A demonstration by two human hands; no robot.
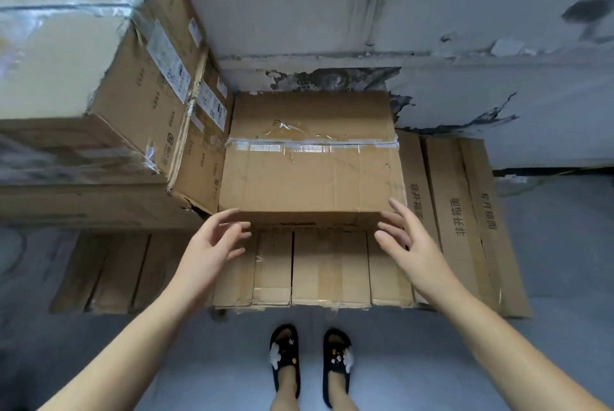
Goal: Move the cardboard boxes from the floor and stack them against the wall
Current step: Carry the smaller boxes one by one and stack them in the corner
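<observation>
We're looking straight down, and there's the taped cardboard box [310, 158] sitting on top of a lower row of boxes [329, 269], its far edge up against the stained wall [465, 55]. Clear tape runs across its lid from the left edge to the right edge, wrinkled near the middle.

Our left hand [212, 244] is at the box's near left corner, fingers spread and loosely bent, the tips at or just under the near edge; we can't tell whether they actually touch the cardboard. Our right hand [407, 237] is at the near right corner, fingers spread and straight, palm turned in toward the box's side. Neither hand grips anything.

To the left, a tall stack of larger boxes [143, 88] leans in, its labelled side touching the left edge of our box. To the right, three flat cartons [461, 211] with printed characters stand on edge, side by side, just beside the box and running back to the wall.

Below, on the grey floor [548, 327], we see our two feet in dark slippers [285, 355], standing near the front of the lower row.
</observation>
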